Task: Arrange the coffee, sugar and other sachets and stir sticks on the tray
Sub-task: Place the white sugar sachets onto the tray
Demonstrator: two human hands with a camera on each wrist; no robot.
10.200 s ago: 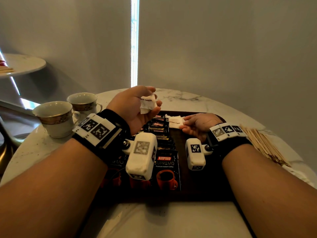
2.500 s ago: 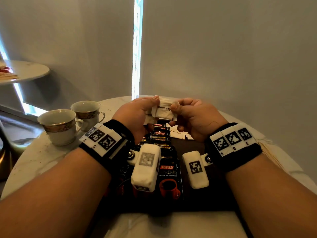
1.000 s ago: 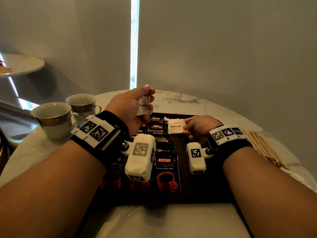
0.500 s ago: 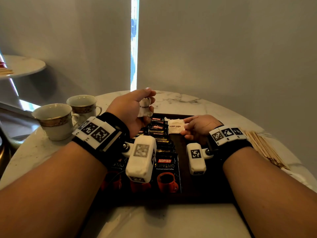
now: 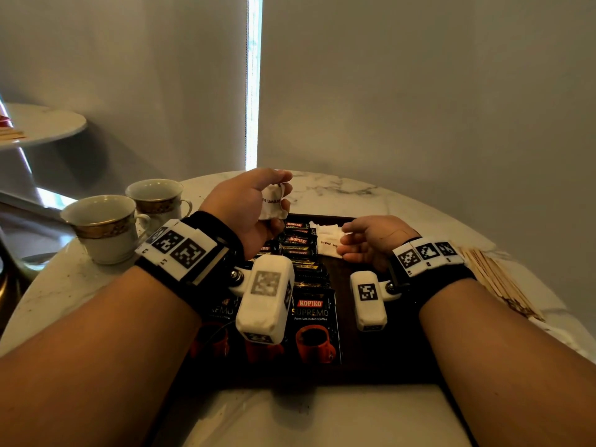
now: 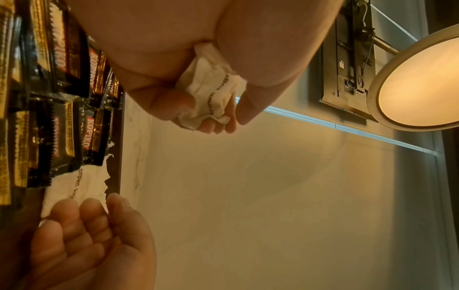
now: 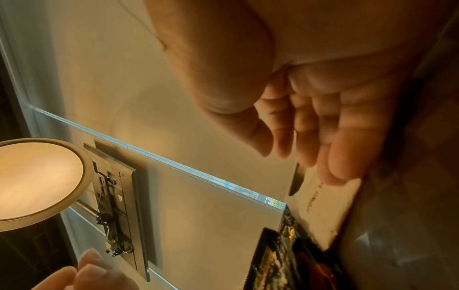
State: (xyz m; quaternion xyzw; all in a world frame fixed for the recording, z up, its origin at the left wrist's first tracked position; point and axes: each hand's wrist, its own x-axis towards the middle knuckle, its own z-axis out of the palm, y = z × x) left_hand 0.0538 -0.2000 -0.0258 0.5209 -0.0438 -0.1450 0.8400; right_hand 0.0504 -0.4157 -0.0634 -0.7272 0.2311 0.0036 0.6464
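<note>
Left hand (image 5: 250,204) is raised over the tray's far edge, fingers (image 6: 171,102) clenched around a bunch of white sugar sachets (image 5: 273,201). Looks like it serves as the feed stock, held up and close so the other hand can pull one at a time.

Right hand (image 5: 371,241) rests low on the tray (image 5: 380,350), fingers (image 7: 335,157) released and nearly straight, tips touching a sugar sachet (image 5: 327,243) lying flat near the tray's far edge. Nothing pinched. Judging by the flat touch, it is squaring that sachet into line, not lifting it.

Coffee sachets (image 5: 311,327) fill the tray's left and middle in overlapping rows running from near edge to far edge, print up. The flat sugar sachet sits just right of the coffee column, touching it in the left wrist view, so sugar probably starts its own column there. Right side of the tray is bare dark wood, likely kept for more sugar and the sticks.

Stir sticks (image 5: 496,279) lie in a loose pile on the table (image 5: 354,191) off the tray's right edge, not yet placed. Two cups (image 5: 106,227) stand at the table's left edge, apart from the tray.
</note>
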